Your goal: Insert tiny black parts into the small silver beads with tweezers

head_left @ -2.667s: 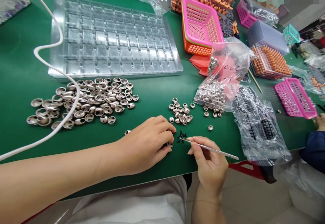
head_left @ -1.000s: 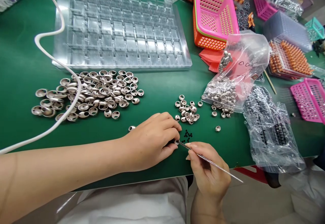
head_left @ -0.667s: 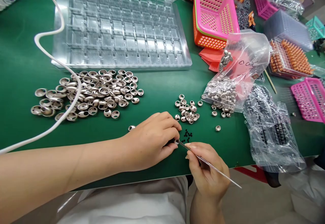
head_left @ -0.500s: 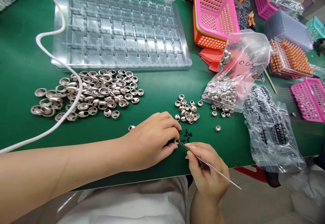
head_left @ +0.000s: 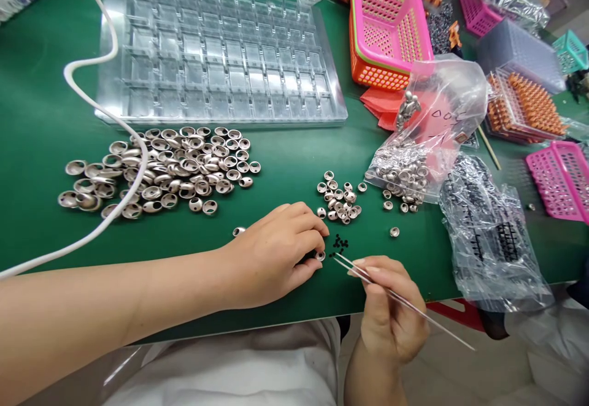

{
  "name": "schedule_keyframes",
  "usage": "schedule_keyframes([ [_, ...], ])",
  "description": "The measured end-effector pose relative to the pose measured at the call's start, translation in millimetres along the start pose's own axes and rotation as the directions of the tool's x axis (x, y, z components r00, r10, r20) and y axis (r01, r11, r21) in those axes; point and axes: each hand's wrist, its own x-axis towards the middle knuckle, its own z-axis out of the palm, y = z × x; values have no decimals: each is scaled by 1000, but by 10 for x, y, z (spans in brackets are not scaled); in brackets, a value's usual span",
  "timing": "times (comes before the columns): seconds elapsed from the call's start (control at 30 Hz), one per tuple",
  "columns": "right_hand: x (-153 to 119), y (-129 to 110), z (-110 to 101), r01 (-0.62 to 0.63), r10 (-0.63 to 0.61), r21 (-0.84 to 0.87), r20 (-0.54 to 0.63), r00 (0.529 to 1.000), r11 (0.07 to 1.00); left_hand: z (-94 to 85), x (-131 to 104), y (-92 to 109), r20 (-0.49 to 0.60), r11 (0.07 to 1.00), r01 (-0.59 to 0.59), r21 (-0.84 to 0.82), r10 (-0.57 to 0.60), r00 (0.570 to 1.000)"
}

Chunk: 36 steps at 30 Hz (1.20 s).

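My left hand (head_left: 280,252) rests near the table's front edge, its fingers closed round a small silver ring-shaped part (head_left: 320,256). In my right hand (head_left: 391,308) is a pair of metal tweezers (head_left: 405,303), with the two tips apart near several tiny black pieces (head_left: 340,242). Behind these pieces lies a small heap of silver parts (head_left: 340,197). A larger pile of silver rings (head_left: 184,164) spreads to the left, and one silver ring (head_left: 238,232) sits just behind my left wrist.
A clear compartment tray (head_left: 221,56) lies at the back, with a white cable (head_left: 99,102) curving past its left side. Stacked baskets (head_left: 391,19), a plastic bag of silver parts (head_left: 427,124) and a bag with black parts (head_left: 488,234) stand or lie to the right.
My right hand has moved right, drawing the tweezers away from the silver part at my left fingertips. The tweezers' tips have spread apart. My left hand has stayed in place.
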Motion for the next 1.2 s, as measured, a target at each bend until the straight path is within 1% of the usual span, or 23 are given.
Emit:
schedule_keyframes([
  [0.07,33,-4,4,-31,37,112,-55,998,993,4,-5,-2,-2,1000,7,0,-7,1000],
  [0.13,64,-25,18,-87,105,184,-87,991,979,3,-11,0,-6,1000,11,1,-11,1000],
  [0.23,87,-75,46,-204,238,282,-92,967,938,-4,-15,8,-3,1000,15,0,-15,1000],
  [0.3,89,-99,58,-255,297,319,-92,950,913,-3,-14,10,0,1000,16,-1,-16,1000],
  [0.37,94,-99,55,-269,325,338,-120,938,902,6,-13,2,1,1000,16,-2,-16,1000],
  [0.47,125,-54,4,-255,342,397,-164,925,881,39,-15,-28,-18,1000,4,2,-4,1000],
  [0.57,173,3,-88,-266,361,495,-104,927,827,80,-23,-62,-42,1000,-16,9,16,999],
  [0.7,213,18,-159,-222,303,546,-61,951,808,111,-22,-83,-59,999,-29,15,29,998],
  [0.77,225,-8,-150,-245,290,541,2,957,805,113,-18,-81,-65,999,-31,14,31,997],
  [0.83,241,-47,-124,-286,292,485,66,954,826,105,-15,-71,-66,1000,-29,10,29,997],
  [0.87,251,-68,-110,-288,282,430,79,956,856,97,-15,-64,-66,1000,-26,9,27,997],
  [0.97,286,-128,-77,-210,205,208,46,978,955,71,-11,-41,-47,1000,-12,12,12,999],
  [1.03,306,-166,-54,-159,158,145,14,987,977,60,-8,-32,-32,1000,-3,19,4,999],
  [1.1,325,-206,-10,-146,149,186,-4,989,972,63,-5,-35,-34,1000,-5,23,5,999],
  [1.2,352,-254,111,-141,152,262,-22,988,955,71,-1,-42,-49,1000,-14,25,16,999],
])
